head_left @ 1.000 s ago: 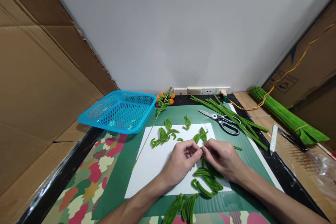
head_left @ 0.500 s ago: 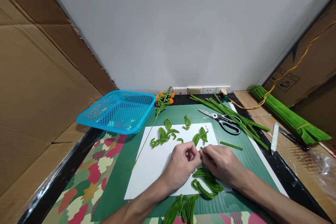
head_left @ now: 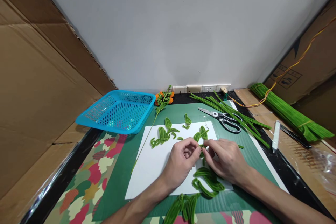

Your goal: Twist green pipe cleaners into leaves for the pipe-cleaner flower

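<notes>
The left hand [head_left: 183,159] and right hand [head_left: 227,159] are both pinching 1 green pipe cleaner piece [head_left: 201,146] over the white paper [head_left: 152,162].

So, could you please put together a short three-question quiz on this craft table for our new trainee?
1. True or false: the scissors lie on the white sheet.
2. What do the left hand and right hand pinch between them?
A. a green pipe-cleaner piece
B. a cable
C. a white stick
3. What colour is the basket at the far left of the green mat?

Key
1. False: they lie on the green mat, beside the loose green stems.
2. A.
3. Blue.
</notes>
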`<state>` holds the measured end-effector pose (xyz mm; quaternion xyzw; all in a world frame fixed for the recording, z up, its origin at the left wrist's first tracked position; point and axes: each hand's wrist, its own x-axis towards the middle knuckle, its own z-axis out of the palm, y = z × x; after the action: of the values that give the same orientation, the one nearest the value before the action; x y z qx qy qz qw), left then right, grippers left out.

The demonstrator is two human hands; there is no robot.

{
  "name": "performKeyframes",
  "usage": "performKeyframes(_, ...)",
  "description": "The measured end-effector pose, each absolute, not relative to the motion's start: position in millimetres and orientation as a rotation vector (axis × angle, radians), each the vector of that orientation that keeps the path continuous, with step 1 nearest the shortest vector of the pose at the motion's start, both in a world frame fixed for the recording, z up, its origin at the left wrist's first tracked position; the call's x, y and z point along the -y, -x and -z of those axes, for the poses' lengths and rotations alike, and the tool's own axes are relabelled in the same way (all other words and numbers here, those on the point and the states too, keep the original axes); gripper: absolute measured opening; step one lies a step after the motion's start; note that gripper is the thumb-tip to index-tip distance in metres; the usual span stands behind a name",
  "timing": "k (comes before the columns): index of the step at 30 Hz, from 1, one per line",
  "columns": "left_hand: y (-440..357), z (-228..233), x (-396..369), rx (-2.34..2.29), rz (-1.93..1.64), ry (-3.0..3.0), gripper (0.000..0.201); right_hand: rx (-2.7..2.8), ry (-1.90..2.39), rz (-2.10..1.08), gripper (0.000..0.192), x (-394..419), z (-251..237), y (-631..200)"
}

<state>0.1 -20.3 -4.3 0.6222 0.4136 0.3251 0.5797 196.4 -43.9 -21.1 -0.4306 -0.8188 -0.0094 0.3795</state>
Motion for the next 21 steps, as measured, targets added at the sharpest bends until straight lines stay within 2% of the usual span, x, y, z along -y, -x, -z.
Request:
performKeyframes(16, 0.8, 3.3, 19.8, -0.914, -0.75, -1.404, 0.029, 2.094, 1.077, -0.008, 0.017, 40.3, 21.1, -198.7)
performKeyframes(21, -0.5, 2.1, 20.4, -0.917, -0.774, -1.395, 0.027, 2.133, 1.047, -0.034, 0.024, 40.9, 21.3, -198.7)
